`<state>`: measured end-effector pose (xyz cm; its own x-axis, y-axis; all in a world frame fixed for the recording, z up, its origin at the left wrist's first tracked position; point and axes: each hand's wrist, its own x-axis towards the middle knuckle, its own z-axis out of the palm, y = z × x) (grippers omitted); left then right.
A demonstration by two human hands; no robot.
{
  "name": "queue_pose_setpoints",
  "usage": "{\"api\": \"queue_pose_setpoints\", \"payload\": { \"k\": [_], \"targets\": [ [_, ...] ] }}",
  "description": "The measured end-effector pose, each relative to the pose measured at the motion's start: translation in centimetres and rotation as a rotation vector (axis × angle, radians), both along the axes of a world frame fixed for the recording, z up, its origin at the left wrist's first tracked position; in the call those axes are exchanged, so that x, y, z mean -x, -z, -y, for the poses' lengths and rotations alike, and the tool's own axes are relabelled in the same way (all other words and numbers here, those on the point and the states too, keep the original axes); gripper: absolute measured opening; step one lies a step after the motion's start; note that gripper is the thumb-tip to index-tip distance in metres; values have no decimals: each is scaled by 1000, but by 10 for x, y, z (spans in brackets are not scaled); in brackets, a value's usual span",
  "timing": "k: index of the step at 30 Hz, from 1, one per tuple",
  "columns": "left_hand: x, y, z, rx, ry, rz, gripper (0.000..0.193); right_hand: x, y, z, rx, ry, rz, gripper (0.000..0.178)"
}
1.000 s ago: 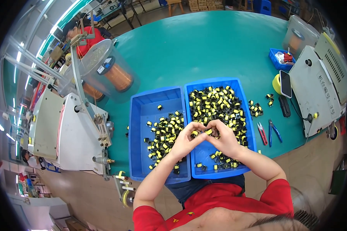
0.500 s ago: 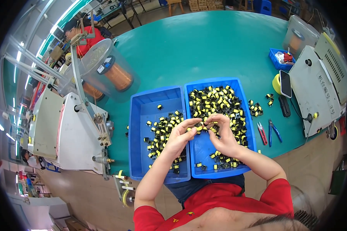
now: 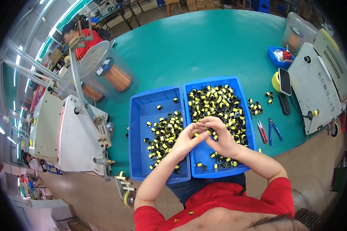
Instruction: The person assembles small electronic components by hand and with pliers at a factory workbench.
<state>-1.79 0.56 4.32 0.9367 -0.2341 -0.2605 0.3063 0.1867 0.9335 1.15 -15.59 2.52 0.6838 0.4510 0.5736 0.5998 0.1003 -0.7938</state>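
Both my hands met fingertip to fingertip over the right blue bin [image 3: 239, 92], the left hand [image 3: 185, 139] and right hand [image 3: 221, 138] pinching one small black-and-yellow part [image 3: 198, 134] between them. Similar parts filled that bin and half the left blue bin [image 3: 140, 115]. Bins sat on a green table [image 3: 204, 46]; pliers [image 3: 273, 129] lay nearby.

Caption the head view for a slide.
Both hands, left hand and right hand, meet over two blue bins of small yellow-black parts.
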Motion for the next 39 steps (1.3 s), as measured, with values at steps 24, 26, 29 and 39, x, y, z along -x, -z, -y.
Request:
{"api": "queue_pose_setpoints", "payload": {
  "k": [24, 26, 29, 39],
  "targets": [
    [-6, 8, -13, 482, 40, -273, 24, 5, -7, 1, 149, 224, -7, 49],
    [-7, 9, -13, 483, 47, -271, 25, 4, -8, -1, 109, 212, 9, 47],
    [-6, 3, -11, 427, 36, -248, 27, 2, -10, 0, 125, 228, 168, 44],
    [-13, 9, -48, -1272, -464, 372, 21, -15, -49, 40, 483, 570, 78, 27]
  ]
}}
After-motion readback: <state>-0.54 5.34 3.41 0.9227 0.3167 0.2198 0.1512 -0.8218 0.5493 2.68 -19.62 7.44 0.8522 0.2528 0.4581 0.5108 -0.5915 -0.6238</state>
